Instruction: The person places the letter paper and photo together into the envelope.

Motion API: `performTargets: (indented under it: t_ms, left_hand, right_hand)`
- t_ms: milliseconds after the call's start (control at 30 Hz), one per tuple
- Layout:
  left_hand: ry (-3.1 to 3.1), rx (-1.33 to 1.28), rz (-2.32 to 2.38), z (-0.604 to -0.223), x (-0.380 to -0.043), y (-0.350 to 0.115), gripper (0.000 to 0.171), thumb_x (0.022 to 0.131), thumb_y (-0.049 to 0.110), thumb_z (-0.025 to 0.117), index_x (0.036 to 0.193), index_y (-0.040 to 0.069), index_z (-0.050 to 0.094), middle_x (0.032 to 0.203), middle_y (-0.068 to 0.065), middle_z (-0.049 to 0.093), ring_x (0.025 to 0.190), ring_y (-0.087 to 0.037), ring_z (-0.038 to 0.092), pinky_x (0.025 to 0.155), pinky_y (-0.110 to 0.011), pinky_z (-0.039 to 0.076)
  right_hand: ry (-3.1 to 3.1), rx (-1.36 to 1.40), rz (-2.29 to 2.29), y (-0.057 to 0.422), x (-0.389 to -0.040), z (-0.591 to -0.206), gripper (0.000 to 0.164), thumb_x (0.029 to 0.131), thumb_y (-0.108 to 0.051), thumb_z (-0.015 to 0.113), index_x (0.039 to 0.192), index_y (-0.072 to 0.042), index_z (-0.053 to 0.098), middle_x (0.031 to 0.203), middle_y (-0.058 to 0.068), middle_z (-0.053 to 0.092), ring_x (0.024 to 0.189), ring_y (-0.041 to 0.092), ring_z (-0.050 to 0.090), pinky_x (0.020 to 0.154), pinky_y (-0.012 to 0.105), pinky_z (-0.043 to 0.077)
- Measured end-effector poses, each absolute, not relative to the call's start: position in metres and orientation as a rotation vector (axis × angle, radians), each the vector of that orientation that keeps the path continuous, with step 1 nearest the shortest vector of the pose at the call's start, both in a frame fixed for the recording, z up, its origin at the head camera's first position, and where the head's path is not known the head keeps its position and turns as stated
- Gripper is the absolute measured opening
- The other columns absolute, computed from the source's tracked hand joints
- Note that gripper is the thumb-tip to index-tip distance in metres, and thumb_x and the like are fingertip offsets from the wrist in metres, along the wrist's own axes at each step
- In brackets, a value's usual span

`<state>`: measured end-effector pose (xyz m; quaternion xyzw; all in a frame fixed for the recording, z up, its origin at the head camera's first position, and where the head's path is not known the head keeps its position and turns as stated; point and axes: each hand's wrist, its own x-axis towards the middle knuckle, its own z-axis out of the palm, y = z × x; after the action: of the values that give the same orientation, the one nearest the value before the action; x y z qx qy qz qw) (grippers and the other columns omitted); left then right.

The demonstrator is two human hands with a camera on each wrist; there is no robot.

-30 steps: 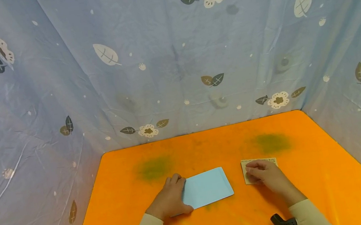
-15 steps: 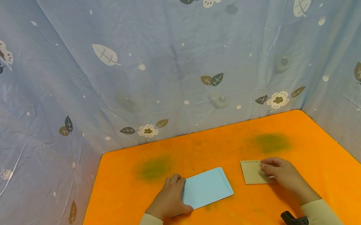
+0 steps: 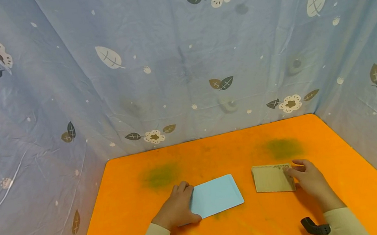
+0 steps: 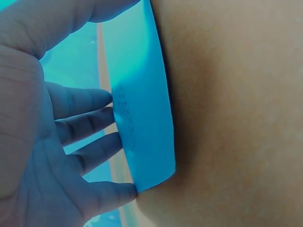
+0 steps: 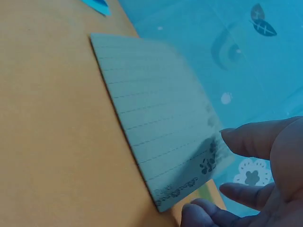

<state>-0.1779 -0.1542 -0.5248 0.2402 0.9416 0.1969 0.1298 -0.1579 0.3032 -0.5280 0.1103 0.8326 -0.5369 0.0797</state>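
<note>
Across the orange table (image 3: 215, 157), I see the blue card (image 3: 216, 196), left hand (image 3: 178, 208) holding its left end; rightward lies the tan note (image 3: 272, 179), right hand (image 3: 313, 181) loosely parted at its right edge. Both look light, bendable; I'd favour edges.

smooth matt blue paper (image 3: 216, 196), matt tan notepaper (image 3: 271, 179), creased, faintly glossy plastic-looking curtain (image 3: 165, 53)
</note>
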Motion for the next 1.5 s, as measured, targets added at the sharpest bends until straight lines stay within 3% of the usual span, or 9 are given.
performTargets:
  t_ms: [300,433,600,800,900,1133,1267,1367,1500]
  left_hand:
    - [2.738,0.693,0.582,-0.5237,-0.1777,-0.1535,0.092,0.080,0.043,0.094,0.151,-0.001,0.056,0.145,-0.010,0.048,0.119,-0.028,0.044,0.092,-0.041,0.055]
    - [2.738,0.693,0.581,-0.5232,-0.1777,-0.1537,0.091,0.079,0.042,0.094,0.151,-0.001,0.057,0.144,-0.009,0.049,0.118,-0.027,0.044,0.092,-0.041,0.054]
    - [2.740,0.690,0.570,-0.5242,-0.1776,-0.1539,0.092,0.079,0.043,0.094,0.150,0.000,0.057,0.144,-0.009,0.049,0.118,-0.027,0.044,0.092,-0.040,0.054]
    - [2.746,0.691,0.560,-0.5255,-0.1775,-0.1546,0.092,0.079,0.044,0.093,0.151,0.001,0.056,0.145,-0.009,0.048,0.120,-0.027,0.044,0.092,-0.040,0.054]
    - [2.749,0.690,0.556,-0.5269,-0.1775,-0.1551,0.092,0.079,0.044,0.093,0.152,0.001,0.056,0.145,-0.008,0.048,0.120,-0.027,0.044,0.092,-0.040,0.054]
    - [2.748,0.692,0.555,-0.5262,-0.1774,-0.1543,0.091,0.079,0.043,0.093,0.151,0.001,0.057,0.145,-0.008,0.048,0.120,-0.027,0.044,0.093,-0.040,0.054]
    - [2.751,0.709,0.561,-0.5250,-0.1775,-0.1541,0.089,0.080,0.042,0.093,0.150,0.000,0.057,0.144,-0.009,0.049,0.119,-0.027,0.045,0.093,-0.041,0.054]
    - [2.753,0.716,0.561,-0.5247,-0.1773,-0.1543,0.088,0.080,0.041,0.093,0.150,0.001,0.057,0.143,-0.008,0.049,0.119,-0.027,0.045,0.093,-0.041,0.053]
    - [2.753,0.716,0.558,-0.5256,-0.1770,-0.1547,0.088,0.080,0.041,0.093,0.150,0.001,0.057,0.143,-0.008,0.049,0.118,-0.027,0.044,0.093,-0.041,0.053]
  right_hand:
    - [2.404,0.366,-1.604,0.3081,-0.1595,-0.5216,0.094,0.113,-0.049,0.056,0.167,0.013,0.009,0.162,0.043,0.027,0.145,0.061,0.034,0.113,0.071,0.036]
    - [2.385,0.343,-1.586,0.3067,-0.1596,-0.5211,0.094,0.112,-0.047,0.059,0.166,0.014,0.012,0.161,0.044,0.027,0.144,0.062,0.034,0.111,0.072,0.037]
    - [2.404,0.339,-1.586,0.3027,-0.1591,-0.5214,0.094,0.109,-0.045,0.067,0.166,0.012,0.018,0.156,0.040,0.036,0.139,0.056,0.044,0.104,0.065,0.045]
    - [2.408,0.323,-1.654,0.2995,-0.1589,-0.5218,0.087,0.110,-0.033,0.069,0.166,0.011,0.020,0.147,0.035,0.045,0.117,0.039,0.060,0.085,0.043,0.055]
    - [2.395,0.296,-1.695,0.2987,-0.1586,-0.5230,0.084,0.110,-0.025,0.069,0.166,0.012,0.018,0.145,0.035,0.045,0.112,0.034,0.062,0.081,0.037,0.057]
    - [2.423,0.255,-1.675,0.2993,-0.1577,-0.5269,0.079,0.110,-0.015,0.068,0.164,0.015,0.019,0.144,0.038,0.045,0.120,0.042,0.060,0.085,0.035,0.057]
    - [2.444,0.244,-1.640,0.2986,-0.1564,-0.5261,0.074,0.110,-0.014,0.066,0.163,0.015,0.023,0.144,0.039,0.048,0.127,0.049,0.057,0.092,0.042,0.055]
    - [2.457,0.239,-1.615,0.2983,-0.1563,-0.5262,0.069,0.111,-0.013,0.065,0.161,0.016,0.029,0.137,0.035,0.054,0.124,0.048,0.059,0.093,0.045,0.055]
    - [2.454,0.265,-1.612,0.2990,-0.1576,-0.5279,0.061,0.110,-0.012,0.065,0.156,0.018,0.038,0.127,0.027,0.060,0.115,0.040,0.062,0.087,0.037,0.056]
